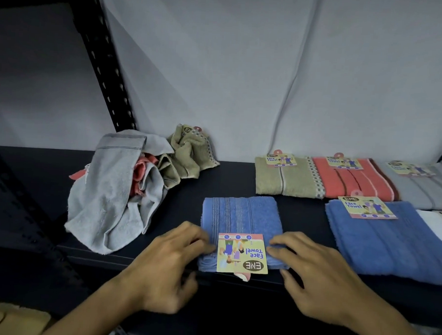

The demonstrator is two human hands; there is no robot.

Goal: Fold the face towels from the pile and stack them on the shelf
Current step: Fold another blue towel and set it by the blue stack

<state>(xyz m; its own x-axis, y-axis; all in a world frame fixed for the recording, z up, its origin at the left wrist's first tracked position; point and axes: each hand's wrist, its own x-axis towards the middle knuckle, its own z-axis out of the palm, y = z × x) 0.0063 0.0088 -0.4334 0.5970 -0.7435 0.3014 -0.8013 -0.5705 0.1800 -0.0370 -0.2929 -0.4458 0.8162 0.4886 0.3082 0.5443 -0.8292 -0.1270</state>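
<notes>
Folded blue face towel (240, 219) at shelf (47, 184) front edge; left hand (169, 262), right hand (319, 272) rest on it, fingers relaxed, apart. Five stacks (355, 179) placed right; unfolded pile (121, 185) remains left.

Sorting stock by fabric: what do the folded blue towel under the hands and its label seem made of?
Folded blue towel: looks like looped terry cloth, matte and fuzzy, with woven stripe bands. Its label: seems printed card, flat, stiff-edged, smooth.

Looks like a shop stockrm: slotted metal shelf (239, 178) w/ retail-tagged face towels (288, 181) laid out.
</notes>
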